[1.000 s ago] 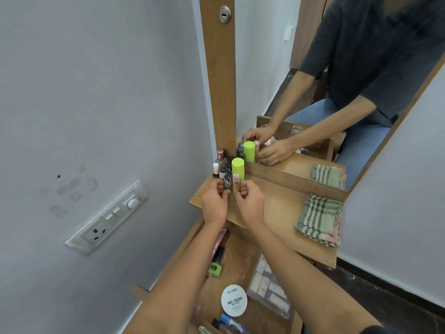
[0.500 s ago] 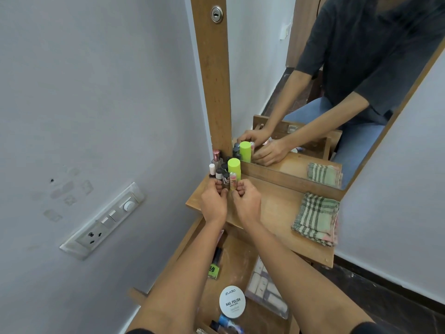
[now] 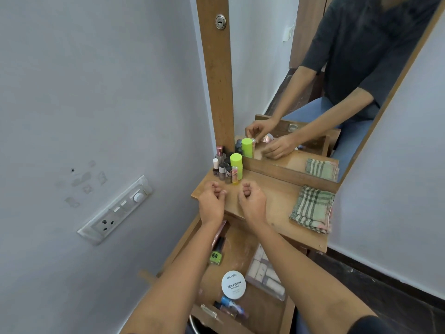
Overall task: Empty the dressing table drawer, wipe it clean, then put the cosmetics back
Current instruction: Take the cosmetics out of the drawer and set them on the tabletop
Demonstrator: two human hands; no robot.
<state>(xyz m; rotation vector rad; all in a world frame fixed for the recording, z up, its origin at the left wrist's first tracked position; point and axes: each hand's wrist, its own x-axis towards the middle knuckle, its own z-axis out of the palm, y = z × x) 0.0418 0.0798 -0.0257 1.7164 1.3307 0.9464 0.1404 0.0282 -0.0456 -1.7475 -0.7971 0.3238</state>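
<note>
My left hand (image 3: 212, 201) and my right hand (image 3: 252, 201) hover over the front of the wooden table top (image 3: 272, 203), fingers curled, holding nothing. Just beyond them stands a cluster of small nail polish bottles (image 3: 225, 171) beside a lime green bottle (image 3: 236, 165) in the back left corner. Under my forearms the open drawer (image 3: 240, 247) holds a green nail polish bottle (image 3: 216, 253), a round white tub (image 3: 233, 284) marked nail polish, a clear flat palette (image 3: 266, 277) and a blue-capped item (image 3: 227, 302).
A folded checked cloth (image 3: 313, 209) lies on the right of the table top. The mirror (image 3: 313, 80) stands behind, with its wooden frame (image 3: 215, 75) at the left. A wall socket panel (image 3: 115, 210) is on the left wall.
Both hands have let go of the small bottles they held at the cluster and drawn back toward me. The bottles now stand on the table top.
</note>
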